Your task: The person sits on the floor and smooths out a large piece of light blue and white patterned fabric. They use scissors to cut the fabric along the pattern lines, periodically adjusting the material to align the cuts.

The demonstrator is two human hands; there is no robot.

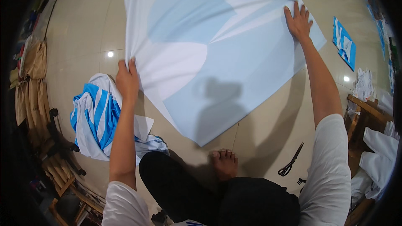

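Note:
A large sheet of white and pale blue fabric (234, 71) lies on the tiled floor in front of me, with creases fanning across its upper part. My left hand (127, 77) pinches its left edge. My right hand (299, 23) rests on the upper right part of the sheet, fingers spread. A crumpled pile of blue-striped and white fabric (96, 121) lies beside my left forearm. Black scissors (287, 165) lie near my right arm, and my bare foot (224, 163) is just below the sheet.
A folded blue-striped piece (344, 44) lies to the right, with white cloth scraps (362, 86) below it. A wooden frame (356, 109) and white fabric (377, 150) stand at the lower right. Tan cloth or bags (31, 100), chair casters (53, 113) and wooden items line the left side.

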